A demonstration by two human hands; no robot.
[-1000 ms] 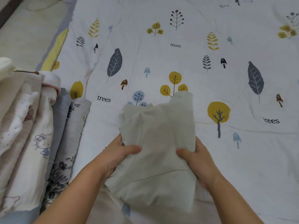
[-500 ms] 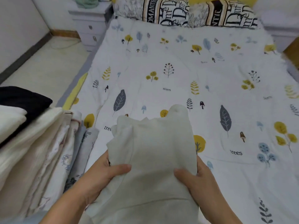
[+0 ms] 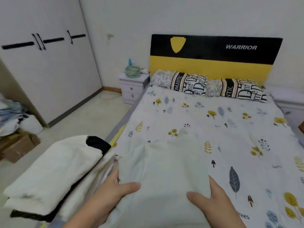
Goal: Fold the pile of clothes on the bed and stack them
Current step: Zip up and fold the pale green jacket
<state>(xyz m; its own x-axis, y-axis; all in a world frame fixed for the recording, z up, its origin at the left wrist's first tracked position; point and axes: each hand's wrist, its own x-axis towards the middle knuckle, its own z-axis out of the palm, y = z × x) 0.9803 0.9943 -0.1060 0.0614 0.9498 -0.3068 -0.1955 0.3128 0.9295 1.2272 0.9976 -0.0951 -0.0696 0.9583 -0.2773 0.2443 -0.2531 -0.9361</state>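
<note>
Overhead, headboard [image 3: 213, 56] reading "WARRIOR", pillows [image 3: 189, 83] lettered "ROMANTIC", sheet [image 3: 238, 145] printed "trees"

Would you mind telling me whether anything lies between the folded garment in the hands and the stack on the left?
Nothing visible does. The left hand and right hand grip the pale garment, whose left edge is already beside the stack. The stack's top, a cream fold, looks free to take it.

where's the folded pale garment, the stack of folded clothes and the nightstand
folded pale garment [image 3: 169, 170]: head view, middle of its top face, between the two thumbs
stack of folded clothes [image 3: 54, 171]: head view, the cream piece on top
nightstand [image 3: 131, 89]: head view, its upper drawer front
</note>
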